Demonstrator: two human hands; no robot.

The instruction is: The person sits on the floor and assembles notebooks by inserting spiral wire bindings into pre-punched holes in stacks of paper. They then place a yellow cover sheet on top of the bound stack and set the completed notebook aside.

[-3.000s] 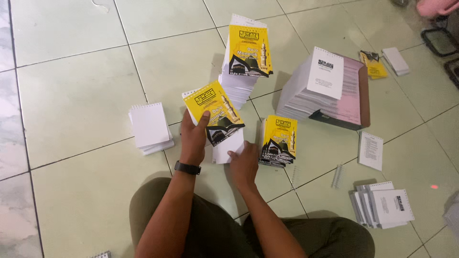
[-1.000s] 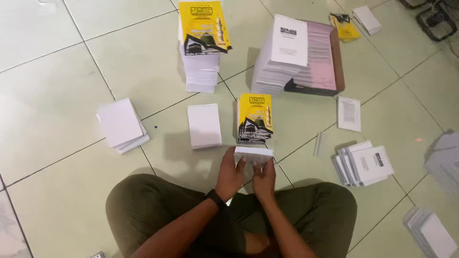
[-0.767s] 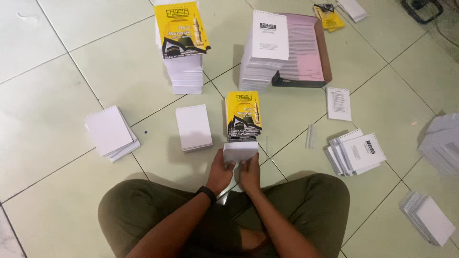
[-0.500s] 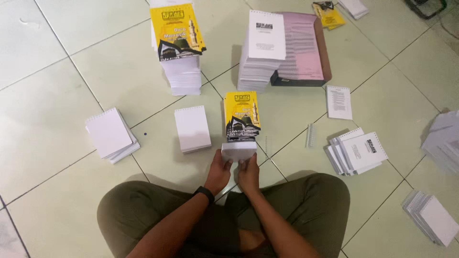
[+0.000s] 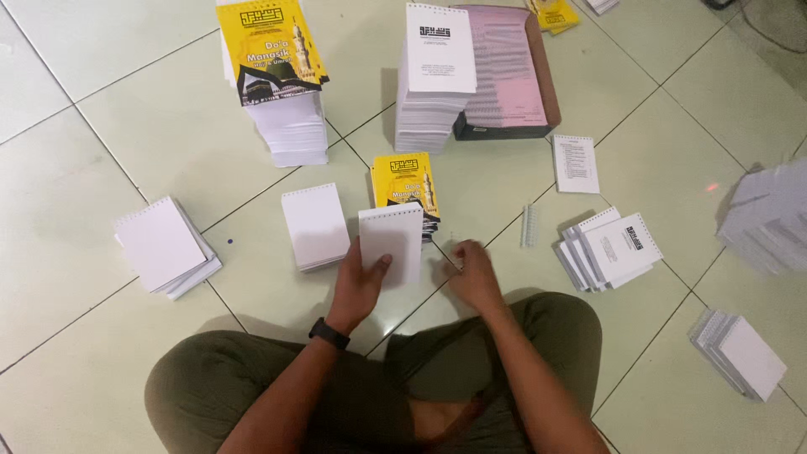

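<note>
My left hand [image 5: 360, 282] grips a small white punched booklet block [image 5: 392, 245], held upright over the floor, thumb on its face. Just behind it lies a short stack of yellow-and-black covers [image 5: 405, 182]. My right hand [image 5: 473, 273] hovers just right of the block, fingers loosely curled, holding nothing that I can see. Left of the block rests a small pile of blank white pads [image 5: 313, 227]. A wristwatch [image 5: 329, 334] is on my left wrist.
A tall white stack topped by a yellow cover [image 5: 273, 71] stands far left; a tall stack with white title sheet [image 5: 437, 76] sits by a box of pink sheets [image 5: 513, 76]. White pads [image 5: 164, 248], fanned booklets [image 5: 609, 248], a spiral coil [image 5: 529, 225], more piles [image 5: 741, 353] lie around.
My two hands held the block together by my knees; now the left hand alone holds it raised, and the right hand has come off to the right.
</note>
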